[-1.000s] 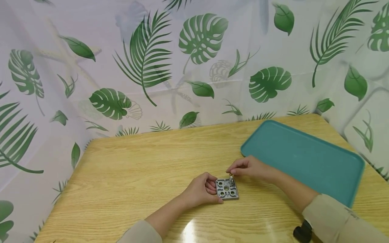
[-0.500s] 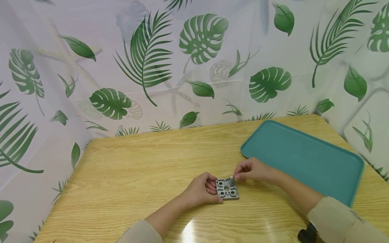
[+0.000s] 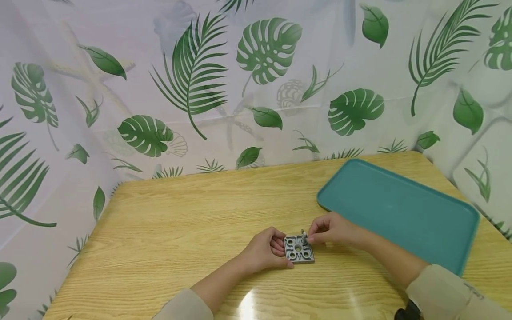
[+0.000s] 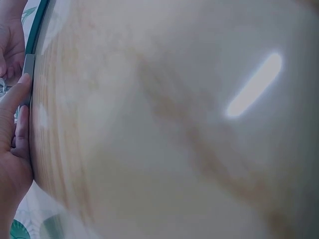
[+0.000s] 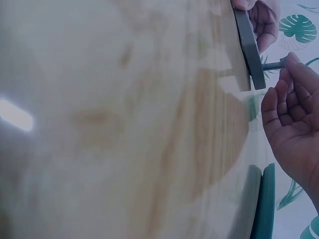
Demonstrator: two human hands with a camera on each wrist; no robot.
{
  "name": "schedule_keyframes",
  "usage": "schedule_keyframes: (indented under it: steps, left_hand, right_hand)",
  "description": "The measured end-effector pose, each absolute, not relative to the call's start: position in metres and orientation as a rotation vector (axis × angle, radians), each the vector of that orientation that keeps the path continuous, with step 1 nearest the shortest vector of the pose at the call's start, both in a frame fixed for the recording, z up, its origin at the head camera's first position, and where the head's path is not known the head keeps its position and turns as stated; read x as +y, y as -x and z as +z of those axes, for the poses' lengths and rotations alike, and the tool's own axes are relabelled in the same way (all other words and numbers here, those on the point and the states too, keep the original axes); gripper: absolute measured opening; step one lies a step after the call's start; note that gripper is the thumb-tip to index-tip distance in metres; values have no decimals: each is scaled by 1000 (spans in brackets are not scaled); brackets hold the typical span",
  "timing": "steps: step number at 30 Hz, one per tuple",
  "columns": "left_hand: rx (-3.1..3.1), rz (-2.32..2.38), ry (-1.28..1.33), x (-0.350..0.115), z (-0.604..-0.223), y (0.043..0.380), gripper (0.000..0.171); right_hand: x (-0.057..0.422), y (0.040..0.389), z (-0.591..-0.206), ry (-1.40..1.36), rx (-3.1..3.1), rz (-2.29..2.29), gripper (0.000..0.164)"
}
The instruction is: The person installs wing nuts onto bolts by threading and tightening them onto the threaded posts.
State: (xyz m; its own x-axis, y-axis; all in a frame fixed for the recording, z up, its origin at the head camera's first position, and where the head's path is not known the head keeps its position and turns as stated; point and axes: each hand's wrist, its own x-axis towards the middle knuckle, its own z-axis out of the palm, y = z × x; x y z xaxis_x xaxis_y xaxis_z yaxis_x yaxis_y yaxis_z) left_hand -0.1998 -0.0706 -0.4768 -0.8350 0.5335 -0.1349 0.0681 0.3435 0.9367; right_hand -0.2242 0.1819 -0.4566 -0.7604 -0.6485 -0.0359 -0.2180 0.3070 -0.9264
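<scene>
A square grey metal plate (image 3: 298,256) with round holes lies on the wooden table. My left hand (image 3: 264,251) grips its left side, thumb along the near edge and fingers at the far side. From the plate's far right corner a small silver bolt (image 3: 304,238) stands upright. My right hand (image 3: 332,230) pinches the bolt near its top between thumb and index finger. In the right wrist view the bolt (image 5: 272,65) juts straight out of the plate (image 5: 250,50), its end covered by the fingertips. The left wrist view shows the plate's edge (image 4: 28,69) beside my left thumb.
A teal tray (image 3: 394,209) lies on the right of the table, just behind my right forearm. The wood-grain table (image 3: 192,213) reaches back to a white leaf-print cloth (image 3: 224,84) hanging behind it and at both sides.
My right hand has shifted from above the bolt to its right side and a little lower, briefly leaving more of the bolt's top showing. My left hand and the plate have stayed put.
</scene>
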Motion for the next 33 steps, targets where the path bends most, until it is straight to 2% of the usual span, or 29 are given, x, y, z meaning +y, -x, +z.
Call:
schedule_keyframes:
  steps: [10,20,33]
  left_hand:
    - [2179,1498,-525,-71,-477,199,60]
    - [2196,1473,-546,-71,-475,199,60]
    - [2184,1488,-531,-72,-475,200,60]
  right_hand:
    - [188,230,-453,628,2226,-1386,20]
    - [183,238,-453,718,2089,-1435,29]
    - [186,237,-456,765,2157,-1455,18]
